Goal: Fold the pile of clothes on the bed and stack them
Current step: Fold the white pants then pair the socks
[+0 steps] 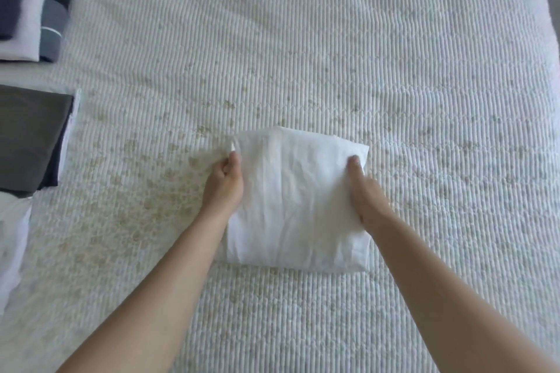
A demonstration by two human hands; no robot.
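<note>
Though fingertips hidden, both hands on white garment (295, 197).

Head-height, steeply down onto bed (333, 39)

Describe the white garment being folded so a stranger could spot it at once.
On the ribbed white bedspread, look to the middle, between the left hand and right hand. The folded white garment lies there, smooth and plain, far from the dark folded stacks at the bed's left edge.

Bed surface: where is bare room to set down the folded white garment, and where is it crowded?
Bare bedspread lies beyond and right of the white garment. The left edge is crowded: striped stack, grey folded piece.
</note>
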